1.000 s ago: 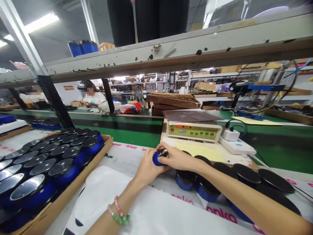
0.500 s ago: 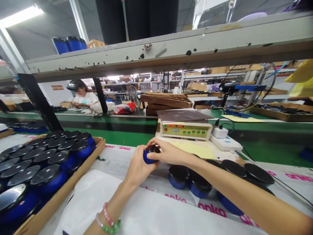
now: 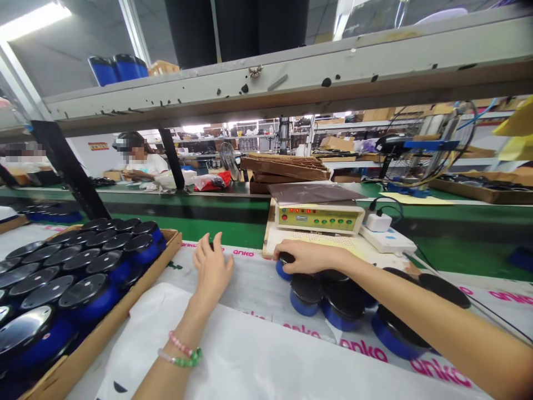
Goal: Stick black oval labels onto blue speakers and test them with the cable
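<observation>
My right hand [image 3: 306, 256] is closed around a small round blue container with a black top [image 3: 283, 271], at the far left end of a group of similar ones. Closest to it stand more blue containers with black lids [image 3: 305, 293], some partly covered by my right forearm. My left hand [image 3: 211, 268] is over the white sheeting with its fingers spread. A small dark spot shows between those fingers, too small to make out. Left of that hand is a cardboard tray [image 3: 169, 261] packed with rows of blue containers with glossy black tops [image 3: 85, 294].
Behind my right hand sits a control box with red lights and green buttons [image 3: 318, 218], beside a white power strip [image 3: 387, 238]. A shelf [image 3: 266, 91] crosses overhead. Printed white sheeting [image 3: 258, 303] covers the bench. A person [image 3: 144, 162] sits beyond the green belt [image 3: 208, 219].
My hands have moved apart. The left one has let go of the container and shifted left, opening its fingers. The right one has carried the container rightward, down among the others.
</observation>
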`<state>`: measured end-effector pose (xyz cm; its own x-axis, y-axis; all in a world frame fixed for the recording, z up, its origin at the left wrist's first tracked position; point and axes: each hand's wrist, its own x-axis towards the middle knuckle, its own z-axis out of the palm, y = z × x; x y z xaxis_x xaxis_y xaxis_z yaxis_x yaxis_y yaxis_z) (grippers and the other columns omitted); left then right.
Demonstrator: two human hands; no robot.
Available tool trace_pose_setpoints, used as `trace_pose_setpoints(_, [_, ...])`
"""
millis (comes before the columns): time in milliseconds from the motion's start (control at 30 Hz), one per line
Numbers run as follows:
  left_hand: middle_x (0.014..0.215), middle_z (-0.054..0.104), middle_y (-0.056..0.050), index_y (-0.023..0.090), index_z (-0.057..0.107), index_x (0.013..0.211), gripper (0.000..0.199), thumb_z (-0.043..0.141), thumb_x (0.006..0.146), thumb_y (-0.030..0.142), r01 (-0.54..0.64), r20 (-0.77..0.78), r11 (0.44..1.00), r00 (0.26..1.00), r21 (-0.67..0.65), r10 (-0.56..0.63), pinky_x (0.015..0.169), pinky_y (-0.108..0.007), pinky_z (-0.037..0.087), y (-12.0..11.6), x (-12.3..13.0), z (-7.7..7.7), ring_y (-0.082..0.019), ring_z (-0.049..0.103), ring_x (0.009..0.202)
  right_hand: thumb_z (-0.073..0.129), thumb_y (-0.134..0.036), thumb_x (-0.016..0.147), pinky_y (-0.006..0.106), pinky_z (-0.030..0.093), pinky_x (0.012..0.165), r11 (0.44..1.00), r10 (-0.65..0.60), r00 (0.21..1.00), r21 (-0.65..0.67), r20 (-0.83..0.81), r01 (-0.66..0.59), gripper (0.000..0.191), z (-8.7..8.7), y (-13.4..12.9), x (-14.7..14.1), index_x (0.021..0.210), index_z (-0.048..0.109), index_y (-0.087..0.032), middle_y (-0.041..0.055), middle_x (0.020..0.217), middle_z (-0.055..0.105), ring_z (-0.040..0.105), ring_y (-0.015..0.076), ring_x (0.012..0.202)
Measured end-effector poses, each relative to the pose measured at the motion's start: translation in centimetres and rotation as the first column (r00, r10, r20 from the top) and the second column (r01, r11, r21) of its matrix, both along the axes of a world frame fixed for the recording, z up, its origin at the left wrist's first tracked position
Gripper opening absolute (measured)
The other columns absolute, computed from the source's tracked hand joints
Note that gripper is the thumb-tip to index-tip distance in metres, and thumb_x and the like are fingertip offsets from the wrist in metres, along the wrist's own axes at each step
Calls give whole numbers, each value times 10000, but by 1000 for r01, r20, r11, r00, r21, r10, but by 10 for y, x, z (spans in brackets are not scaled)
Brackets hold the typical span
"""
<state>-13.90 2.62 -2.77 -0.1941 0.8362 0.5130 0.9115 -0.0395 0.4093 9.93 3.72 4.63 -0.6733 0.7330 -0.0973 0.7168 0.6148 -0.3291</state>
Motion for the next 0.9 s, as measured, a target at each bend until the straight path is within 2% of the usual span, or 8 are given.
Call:
trace_pose_setpoints(133, [1363, 409, -114, 212, 508, 1238, 431, 542, 811, 166, 72, -61, 997, 996, 37, -69, 1054, -479, 231, -5, 12, 7, -300, 312, 1290, 631, -226, 808, 366, 460, 837, 996, 73, 994, 48, -82, -69, 217, -5, 2, -17, 1013, 628, -156, 55, 1047, 625, 578, 182, 930])
trace_pose_setpoints(300, [1333, 424, -131, 191, 543, 1184, 303, 475, 890, 209, -96, 76, 995, 993, 33, 93, 1012, -539, 282, 4, -5, 13, -322, 333, 1269, 599, -272, 861, 367, 477, 812, 989, 115, 984, 104, -135, -101, 186, 0, 9, -40, 1005, 620, -156, 44, 995, 633, 588, 175, 902])
trace_pose_setpoints(400, [1295, 466, -106, 180, 550, 1161, 272, 495, 918, 290, -193, 187, 981, 963, -26, 194, 976, -533, 363, 12, -19, 13, -297, 425, 1211, 572, -311, 892, 387, 481, 835, 987, 123, 983, 116, -140, -107, 199, 5, 17, -63, 1015, 613, -159, 44, 1025, 626, 591, 179, 931])
trace_pose_setpoints(467, [1248, 513, -93, 167, 552, 1149, 294, 534, 909, 334, -210, 233, 976, 948, -61, 219, 941, -501, 422, 18, -26, 12, -264, 501, 1139, 561, -327, 902, 395, 485, 841, 991, 90, 988, 107, -127, -77, 211, 3, 22, -84, 1022, 611, -160, 48, 1040, 621, 591, 183, 944])
trace_pose_setpoints(600, [1153, 582, -79, 154, 579, 1096, 256, 545, 911, 327, -107, 242, 993, 963, -53, 117, 892, -439, 477, 24, -30, 8, -217, 572, 1041, 552, -350, 909, 369, 518, 781, 997, -46, 995, 64, -90, 51, 256, -9, 31, -125, 1075, 589, -158, 60, 1058, 612, 607, 174, 898])
trace_pose_setpoints(667, [1144, 589, -77, 151, 584, 1085, 247, 545, 911, 323, -56, 226, 998, 972, -40, 64, 897, -440, 474, 25, -29, 6, -216, 573, 1043, 547, -364, 911, 379, 521, 780, 994, -86, 992, 59, -97, 92, 302, -15, 33, -137, 1125, 565, -153, 70, 1087, 601, 608, 182, 912])
trace_pose_setpoints(767, [1173, 569, -81, 149, 584, 1078, 262, 546, 905, 341, -35, 206, 999, 978, -26, 40, 939, -470, 434, 23, -24, 1, -235, 537, 1101, 536, -392, 913, 404, 510, 813, 995, -70, 990, 65, -124, 79, 347, -9, 28, -128, 1168, 547, -157, 80, 1134, 589, 600, 197, 958])
trace_pose_setpoints(900, [1315, 431, -149, 167, 582, 1114, 334, 536, 873, 395, -55, 183, 998, 982, 26, 49, 1027, -567, 282, 16, -18, 1, -348, 348, 1271, 520, -397, 907, 402, 436, 942, 987, -66, 988, 135, -142, 86, 489, 24, -1, -66, 1327, 437, -159, 126, 1303, 514, 526, 242, 1140])
